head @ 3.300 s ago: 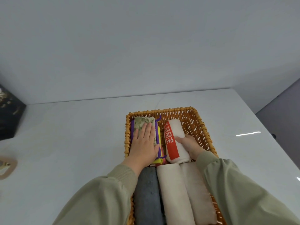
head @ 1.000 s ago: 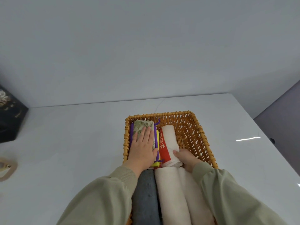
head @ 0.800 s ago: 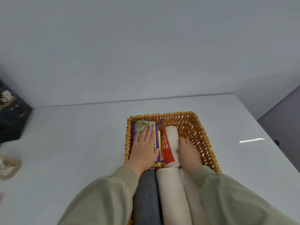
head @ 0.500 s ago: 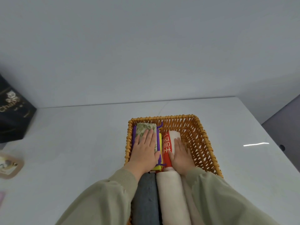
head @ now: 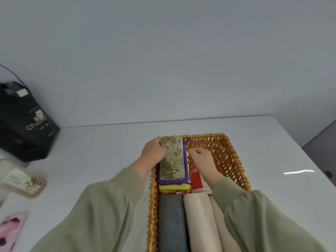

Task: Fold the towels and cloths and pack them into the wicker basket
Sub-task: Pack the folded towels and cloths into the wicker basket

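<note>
I am seating the flat pile in the far-left corner of the wicker basket; by my judgement the packing is nearly complete. The basket's near half is carrying three rolls side by side: a grey towel along the left wall, a cream towel beside it, and a beige towel towards the right wall. The pile is lying leaf-print cloth over purple cloth over yellow cloth, with the red-and-white towel touching its right side. My left hand is gripping the leaf-print cloth's left edge against the wicker. My right hand is curling its fingertips against the pile's right edge; whether they are pinching it I cannot tell. To do this well, I am advising equal inward pressure from both sides, then a flat downward press, so the layers are lining up without dragging the top cloth askew. A plain grey wall is backing the white table. A black gift bag is standing at the table's far-left corner, with a printed box and a pink card along the left edge.
</note>
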Tool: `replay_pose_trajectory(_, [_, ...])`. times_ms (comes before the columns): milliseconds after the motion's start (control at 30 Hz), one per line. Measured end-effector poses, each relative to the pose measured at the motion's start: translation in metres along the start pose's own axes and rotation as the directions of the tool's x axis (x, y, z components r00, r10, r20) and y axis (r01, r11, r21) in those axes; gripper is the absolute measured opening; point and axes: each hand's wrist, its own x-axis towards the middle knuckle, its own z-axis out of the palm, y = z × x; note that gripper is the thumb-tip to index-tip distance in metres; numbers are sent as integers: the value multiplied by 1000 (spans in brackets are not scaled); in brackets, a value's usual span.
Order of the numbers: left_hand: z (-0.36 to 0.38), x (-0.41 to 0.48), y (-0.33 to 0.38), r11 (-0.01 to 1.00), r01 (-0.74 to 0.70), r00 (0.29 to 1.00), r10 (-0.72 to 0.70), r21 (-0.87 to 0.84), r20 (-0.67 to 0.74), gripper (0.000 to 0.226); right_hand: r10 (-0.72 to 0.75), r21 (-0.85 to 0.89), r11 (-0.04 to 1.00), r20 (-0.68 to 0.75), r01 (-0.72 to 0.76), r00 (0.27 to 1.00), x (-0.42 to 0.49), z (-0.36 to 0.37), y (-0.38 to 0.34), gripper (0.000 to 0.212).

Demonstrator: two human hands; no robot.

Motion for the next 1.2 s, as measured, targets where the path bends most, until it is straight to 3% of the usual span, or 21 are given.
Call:
replay_pose_trajectory(100, [0, 6, 0, 997, 72, 997, -73, 31, 10, 14, 117, -42, 993, 151, -112, 982, 1, 10, -6, 25])
replay_pose_trajectory(200, [-2, 8, 0, 996, 68, 997, -69, 63, 21, 8, 178, -112, 980, 147, -162, 973, 9, 17, -2, 26])
replay_pose_trajectory(333, [-2, 1, -10, 979, -133, 990, 138, 152, -20, 27, 240, -111, 967, 83, -231, 967, 15, 21, -2, 44])
replay_pose_trajectory(433, [0, -2, -23, 909, -260, 960, 279, 326, -13, 40, 309, 9, 950, 129, -313, 942, 11, 22, -3, 50])
replay_pose_trajectory(600, [3, -2, -41, 809, -334, 933, 355, 483, 51, 48, 382, 63, 914, 200, -401, 902, 5, 24, -5, 54])
replay_pose_trajectory(800, [4, -4, -44, 848, -302, 949, 309, 436, 56, 47, 280, -6, 960, 89, -280, 956, 5, 33, -10, 39])
replay_pose_trajectory(1000, [-1, -5, -46, 876, -294, 955, 290, 382, 68, 47, 302, 189, 925, 161, -330, 940, 1, 37, -17, 37])
replay_pose_trajectory(1067, [-3, -5, -46, 907, -291, 954, 298, 303, 26, 46, 324, 278, 886, 201, -371, 924, -1, 35, -20, 37])
replay_pose_trajectory(1200, [-11, -8, -35, 971, -233, 962, 238, 47, -134, 36, 347, 406, 800, 289, -443, 892, 0, 20, -27, 18])
